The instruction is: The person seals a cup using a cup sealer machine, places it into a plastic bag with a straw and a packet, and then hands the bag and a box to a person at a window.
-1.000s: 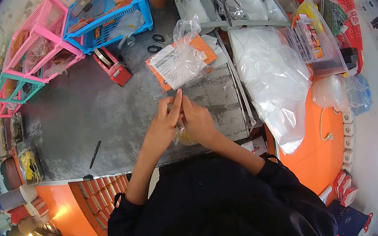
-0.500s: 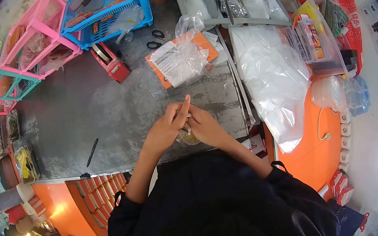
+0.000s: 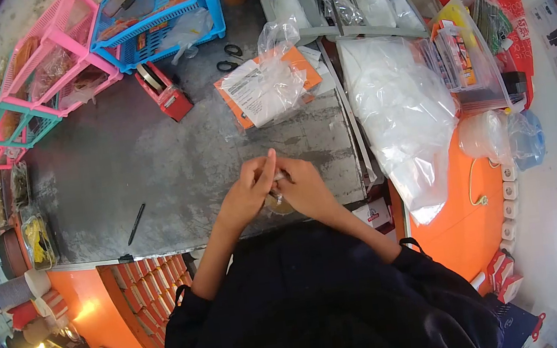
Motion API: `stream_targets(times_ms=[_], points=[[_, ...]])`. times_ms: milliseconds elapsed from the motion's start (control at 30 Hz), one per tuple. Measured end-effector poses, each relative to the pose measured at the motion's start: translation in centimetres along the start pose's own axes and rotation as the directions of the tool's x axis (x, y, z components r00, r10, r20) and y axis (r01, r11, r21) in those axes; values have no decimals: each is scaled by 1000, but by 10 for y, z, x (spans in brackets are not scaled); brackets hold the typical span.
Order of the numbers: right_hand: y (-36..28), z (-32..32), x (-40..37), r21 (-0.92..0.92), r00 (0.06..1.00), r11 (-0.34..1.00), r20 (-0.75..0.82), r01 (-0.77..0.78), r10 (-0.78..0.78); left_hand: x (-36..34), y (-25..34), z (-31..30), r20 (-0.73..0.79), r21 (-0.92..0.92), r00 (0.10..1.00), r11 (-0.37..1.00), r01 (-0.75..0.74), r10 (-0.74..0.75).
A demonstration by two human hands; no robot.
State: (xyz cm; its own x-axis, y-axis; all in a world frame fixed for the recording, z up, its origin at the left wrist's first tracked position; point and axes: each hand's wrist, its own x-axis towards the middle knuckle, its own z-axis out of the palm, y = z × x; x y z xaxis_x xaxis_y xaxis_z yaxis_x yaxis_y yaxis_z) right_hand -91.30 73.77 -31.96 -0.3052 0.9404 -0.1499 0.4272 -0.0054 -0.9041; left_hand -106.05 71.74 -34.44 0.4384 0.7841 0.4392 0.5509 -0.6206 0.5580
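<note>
Both hands meet over the near edge of the dark worktop (image 3: 117,166). My left hand (image 3: 246,193) has its fingers bent around the gathered top of a small clear plastic bag (image 3: 280,206), one finger pointing up. My right hand (image 3: 300,189) touches it and pinches the same bag from the other side. Something yellowish shows in the bag's lower part, below the fingers. Beyond the hands, an orange packet with a white label (image 3: 252,97) lies under crumpled clear plastic (image 3: 285,86).
A red tape dispenser (image 3: 168,97), black scissors (image 3: 229,58) and a black pen (image 3: 136,224) are on the worktop. Blue (image 3: 159,25) and pink baskets (image 3: 45,53) stand at the back left, a grey tray (image 3: 344,27) at the back. Clear plastic bags (image 3: 403,110) lie right.
Both hands have shifted slightly down toward the body, and the bag's lower part is tilted a little differently between them.
</note>
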Motion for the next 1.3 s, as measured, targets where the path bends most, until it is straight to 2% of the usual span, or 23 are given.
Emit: stream_targets(times_ms=[67,100,133,167,200,233,300,367,467,567,600,633,700,767,800,867,900,967,1000,1067,1133,1267,1300], points=[[3,-2,-1,145,999,989,24,31,-35,1,0,-1,-54,32,998,999,30,-29],[5,-4,-2,362,997,932,68,4,-31,1,0,1,-55,33,998,999,32,-30],[3,-5,-2,559,993,828,113,-34,-35,1,0,4,-108,-130,981,981,145,-159],[-2,-7,-2,560,993,828,113,-35,-35,0,-1,7,-138,-293,947,925,240,-290],[-9,-11,-3,557,993,824,106,-101,49,-2,-3,9,-137,-293,947,925,240,-289],[-13,-13,-4,555,986,815,98,-167,135,-3,-4,9,-199,-192,953,963,191,-229],[-7,-9,-5,516,993,850,14,-110,120,-6,-4,5,-253,-82,954,986,142,-159],[2,-4,-8,474,992,878,-66,-63,107,-8,11,-11,-183,440,981,888,137,-61],[19,-5,-6,314,985,950,-162,-5,58,-26,11,-18,-205,591,979,798,118,7],[39,0,0,365,965,931,-250,17,81,-47,11,-18,-156,640,986,766,60,52],[45,1,1,514,965,857,-212,-24,154,-51,11,-19,-159,642,986,764,64,51],[40,-1,5,646,963,761,-163,-60,215,-51,10,-19,-169,602,985,794,85,22],[27,-13,7,641,969,758,-90,-119,229,-48,9,-22,-182,564,983,818,111,-8],[16,-19,4,637,968,749,-15,-183,249,-36,9,-28,-240,285,954,926,247,-180],[14,-21,4,706,969,673,76,-220,237,-33,9,-29,-243,289,954,925,246,-178],[11,-20,5,762,964,595,162,-257,209,-25,10,-27,-286,-225,846,890,397,-450],[9,-16,6,746,965,613,192,-260,177,-23,10,-25,-290,-225,846,892,393,-446],[7,-13,9,728,965,635,219,-259,143,-17,9,-21,-83,-781,629,443,441,-773],[7,-12,11,741,951,596,259,-309,171,-13,9,-20,-86,-782,632,445,437,-770],[2,-6,12,750,932,553,302,-362,200,-5,8,-17,15,-894,558,239,378,-830],[-7,0,12,767,991,628,119,-132,63,3,10,-18,-7,-881,561,270,388,-828],[-12,-2,13,695,992,708,64,-121,107,14,9,-25,-47,-886,578,301,353,-815],[-8,-1,15,738,999,673,31,-50,40,15,8,-25,-46,-886,579,300,352,-814]])
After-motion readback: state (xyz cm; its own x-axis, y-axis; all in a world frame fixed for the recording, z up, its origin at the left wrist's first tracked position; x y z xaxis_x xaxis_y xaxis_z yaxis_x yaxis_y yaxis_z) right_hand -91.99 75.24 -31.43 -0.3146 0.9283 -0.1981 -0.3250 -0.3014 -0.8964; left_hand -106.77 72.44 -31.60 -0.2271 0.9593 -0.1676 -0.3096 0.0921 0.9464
